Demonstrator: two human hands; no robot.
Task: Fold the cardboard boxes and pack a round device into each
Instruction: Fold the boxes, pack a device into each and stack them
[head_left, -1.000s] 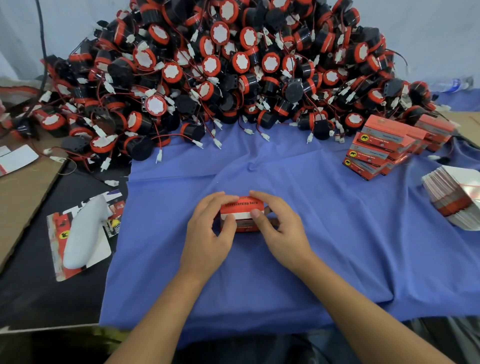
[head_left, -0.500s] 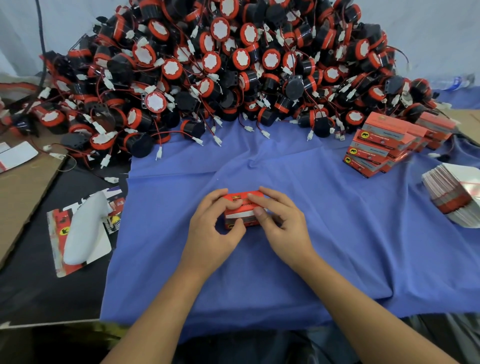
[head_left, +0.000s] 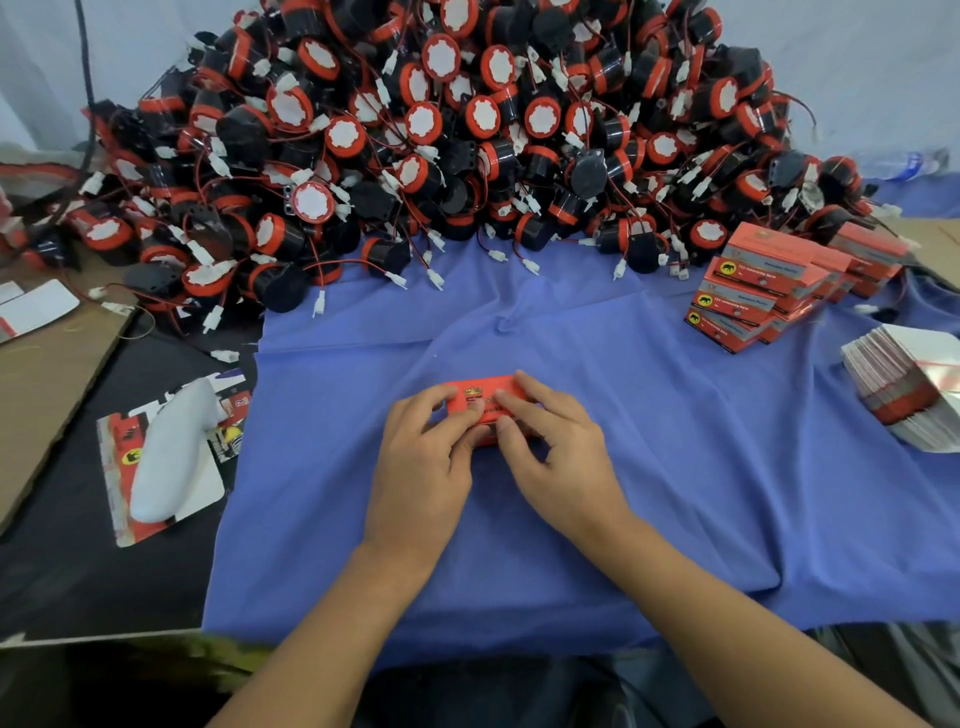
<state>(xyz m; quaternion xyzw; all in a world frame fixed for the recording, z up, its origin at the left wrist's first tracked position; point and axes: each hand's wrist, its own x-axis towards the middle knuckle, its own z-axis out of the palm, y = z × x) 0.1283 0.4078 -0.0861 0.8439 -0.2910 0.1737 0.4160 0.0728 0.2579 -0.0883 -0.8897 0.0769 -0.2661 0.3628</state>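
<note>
A small red cardboard box (head_left: 480, 397) lies on the blue cloth (head_left: 675, 467) in the middle of the table. My left hand (head_left: 423, 457) grips its left side, thumb against the near face. My right hand (head_left: 558, 447) holds the right side, fingers pressing down on its top. Most of the box is hidden under my fingers. A big heap of round black-and-red devices (head_left: 441, 140) with red wires and white plugs fills the far half of the table.
Stacks of folded red boxes (head_left: 763, 291) stand at the far right. A pile of flat unfolded boxes (head_left: 909, 389) lies at the right edge. A white tool on a red card (head_left: 166, 452) rests on the black surface to the left, beside brown cardboard (head_left: 47, 364).
The box has turned between my hands so its red top face now shows. Both hands shifted slightly, fingers closing over the top.
</note>
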